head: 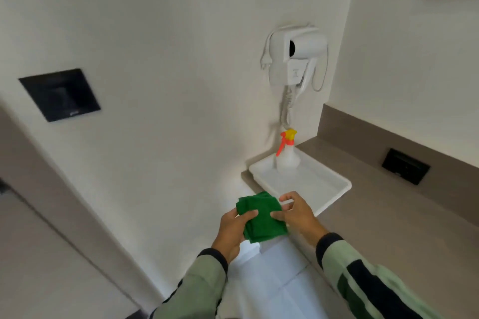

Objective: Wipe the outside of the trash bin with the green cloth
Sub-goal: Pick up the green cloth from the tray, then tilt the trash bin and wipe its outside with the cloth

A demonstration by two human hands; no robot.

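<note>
A folded green cloth [260, 217] is held in front of me, low in the middle of the head view. My left hand [233, 230] grips its left side, thumb on top. My right hand [295, 215] pinches its right edge with thumb and fingers. Both sleeves are pale green with dark stripes. A white, boxy object [272, 267] lies below the cloth and hands; I cannot tell whether it is the trash bin.
A white tray [324, 184] rests on the grey-brown counter [388, 215] with a spray bottle [286, 155] on it, red trigger and yellow nozzle. A white hair dryer [295, 57] hangs on the wall above. Black panels sit on the left wall [59, 94] and backsplash [405, 166].
</note>
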